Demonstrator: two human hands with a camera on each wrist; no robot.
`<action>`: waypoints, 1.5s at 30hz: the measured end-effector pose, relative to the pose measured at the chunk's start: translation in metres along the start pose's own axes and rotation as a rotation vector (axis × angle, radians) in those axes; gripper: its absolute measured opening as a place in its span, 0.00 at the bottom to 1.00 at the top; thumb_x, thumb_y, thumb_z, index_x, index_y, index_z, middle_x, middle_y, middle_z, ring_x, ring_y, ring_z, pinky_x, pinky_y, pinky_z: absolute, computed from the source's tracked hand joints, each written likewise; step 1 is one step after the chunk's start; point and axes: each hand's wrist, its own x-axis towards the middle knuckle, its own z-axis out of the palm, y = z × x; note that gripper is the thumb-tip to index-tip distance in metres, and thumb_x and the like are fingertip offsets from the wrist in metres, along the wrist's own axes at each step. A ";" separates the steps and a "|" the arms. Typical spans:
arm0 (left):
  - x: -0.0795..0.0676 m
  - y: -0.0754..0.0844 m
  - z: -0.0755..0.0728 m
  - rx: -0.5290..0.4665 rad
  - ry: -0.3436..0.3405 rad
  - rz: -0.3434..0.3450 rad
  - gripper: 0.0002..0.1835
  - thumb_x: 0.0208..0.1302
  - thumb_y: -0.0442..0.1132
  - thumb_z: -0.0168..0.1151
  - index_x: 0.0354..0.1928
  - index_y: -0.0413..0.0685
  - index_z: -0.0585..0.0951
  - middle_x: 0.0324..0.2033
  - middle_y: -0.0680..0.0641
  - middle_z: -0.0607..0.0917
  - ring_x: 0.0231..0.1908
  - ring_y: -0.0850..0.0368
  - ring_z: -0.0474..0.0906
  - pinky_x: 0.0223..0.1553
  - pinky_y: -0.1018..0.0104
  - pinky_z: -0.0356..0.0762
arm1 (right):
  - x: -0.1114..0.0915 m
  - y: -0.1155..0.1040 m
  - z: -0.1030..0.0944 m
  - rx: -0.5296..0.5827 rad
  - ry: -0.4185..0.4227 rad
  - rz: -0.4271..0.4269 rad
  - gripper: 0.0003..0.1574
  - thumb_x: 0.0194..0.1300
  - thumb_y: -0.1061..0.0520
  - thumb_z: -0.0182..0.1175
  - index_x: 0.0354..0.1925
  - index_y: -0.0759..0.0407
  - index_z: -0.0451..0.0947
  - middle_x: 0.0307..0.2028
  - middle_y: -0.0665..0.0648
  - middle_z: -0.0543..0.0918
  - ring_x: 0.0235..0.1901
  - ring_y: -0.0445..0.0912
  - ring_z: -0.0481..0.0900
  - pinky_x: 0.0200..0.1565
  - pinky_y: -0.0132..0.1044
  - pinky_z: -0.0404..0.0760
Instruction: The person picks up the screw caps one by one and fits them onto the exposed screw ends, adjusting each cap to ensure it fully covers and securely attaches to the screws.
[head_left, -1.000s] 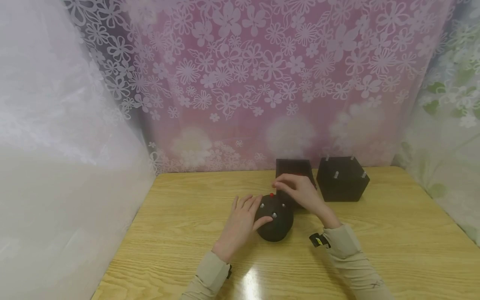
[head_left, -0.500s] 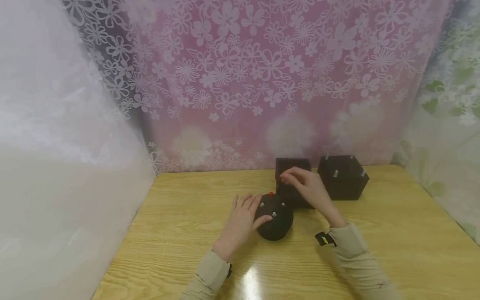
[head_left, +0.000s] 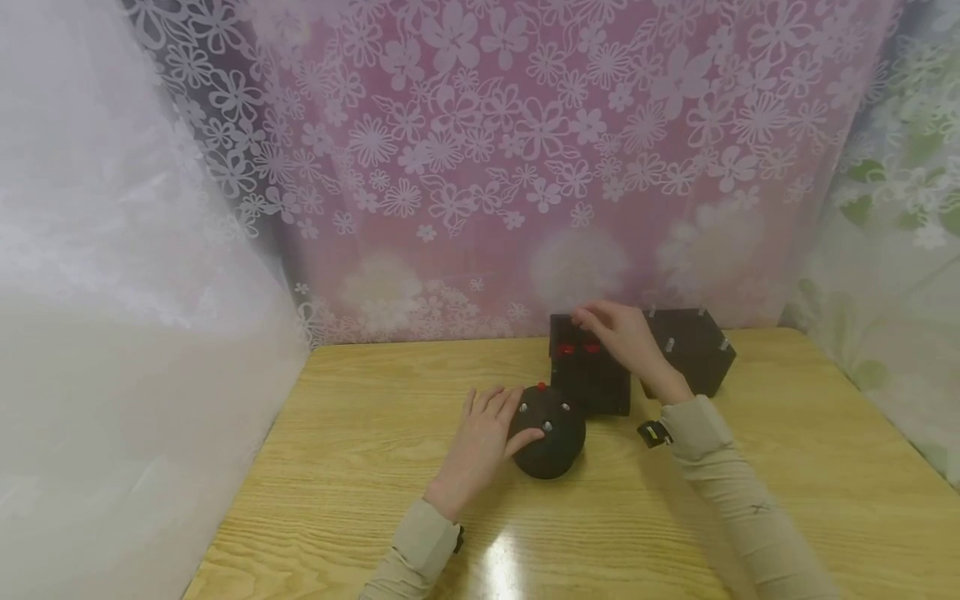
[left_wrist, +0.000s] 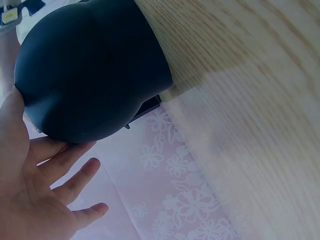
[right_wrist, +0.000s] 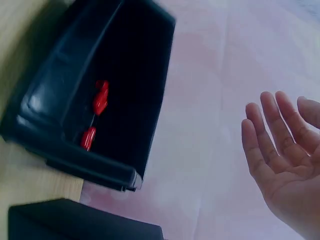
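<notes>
A round black ball-shaped piece (head_left: 555, 454) with a cylindrical base stands on the wooden table. Small silver pegs and one red peg (head_left: 542, 386) stick up from its top. My left hand (head_left: 476, 446) holds its left side, thumb across the front and index finger near the top; the ring and little fingers spread free in the left wrist view. Behind the ball is an open black bin (head_left: 592, 390) with red pieces (right_wrist: 100, 102) inside. My right hand (head_left: 626, 337) hovers over the bin's back right part, fingers relaxed, palm bare in the right wrist view.
A black box (head_left: 693, 367) with several short clear or silver pegs on top stands right of the bin. A pink flowered curtain (head_left: 450, 208) hangs along the table's back edge. Pale sheets (head_left: 135, 333) hang at both sides.
My right hand has moved back and to the right, from near the ball's top to above the bin, uncovering the red pieces. My left hand has stayed on the ball.
</notes>
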 end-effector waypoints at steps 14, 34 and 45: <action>0.001 0.001 0.002 0.016 -0.018 -0.001 0.40 0.61 0.69 0.36 0.67 0.50 0.63 0.63 0.50 0.69 0.64 0.51 0.61 0.67 0.47 0.47 | 0.040 0.045 0.014 -0.173 -0.292 0.060 0.18 0.69 0.53 0.51 0.42 0.64 0.80 0.36 0.63 0.84 0.34 0.55 0.82 0.37 0.47 0.80; 0.001 0.003 0.002 0.007 -0.034 -0.009 0.41 0.60 0.70 0.35 0.67 0.50 0.63 0.62 0.50 0.70 0.64 0.52 0.60 0.68 0.48 0.46 | 0.047 0.067 0.036 -0.274 -0.524 0.075 0.15 0.66 0.59 0.52 0.33 0.68 0.82 0.28 0.62 0.83 0.22 0.45 0.75 0.27 0.37 0.76; 0.002 0.002 0.002 0.005 -0.021 -0.003 0.41 0.61 0.70 0.35 0.67 0.50 0.63 0.62 0.49 0.70 0.64 0.52 0.60 0.67 0.47 0.47 | 0.048 0.072 0.048 -0.367 -0.522 0.051 0.12 0.63 0.58 0.54 0.32 0.62 0.83 0.30 0.56 0.84 0.30 0.47 0.79 0.36 0.44 0.79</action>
